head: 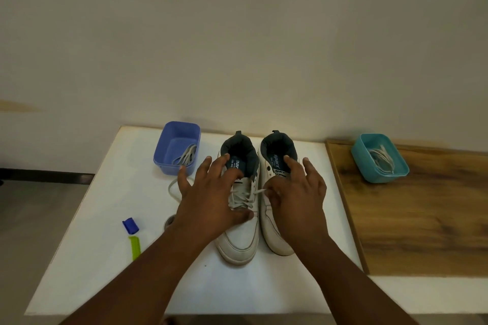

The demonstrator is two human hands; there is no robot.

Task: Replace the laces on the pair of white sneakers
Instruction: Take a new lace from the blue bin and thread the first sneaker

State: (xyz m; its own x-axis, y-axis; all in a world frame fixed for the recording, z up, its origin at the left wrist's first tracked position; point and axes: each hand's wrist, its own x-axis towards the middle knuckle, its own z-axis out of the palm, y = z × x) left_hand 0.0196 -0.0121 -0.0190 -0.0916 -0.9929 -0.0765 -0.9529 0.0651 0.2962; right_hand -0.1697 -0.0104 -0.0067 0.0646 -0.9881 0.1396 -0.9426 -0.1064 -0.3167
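Head view looks down on my 2 bare hands working over the pair of white leather sneakers with dark padded collars, standing side by side, toes toward me, on the white tabletop. My left hand lies spread over the left sneaker, fingers straight, fingertips at the dark collar, thumb pressing across the pale lace just below the crossings. It grips nothing. My right hand sits over the right sneaker; thumb and a curled finger pinch the free end of that lace near the eyelets between the 2 shoes, while the other fingers reach out to the collar.

Behind my left hand stands a blue rectangular plastic tub with grey-white flat laces bunched inside, 1 strand spilling over its front wall onto the tabletop and looping by my little finger. At the near left lie a small blue cap-shaped piece and a lime-green strip, just apart. On the right, a brown wood-grain board carries a teal rectangular plastic tub holding pale coiled laces, well apart from the sneakers.
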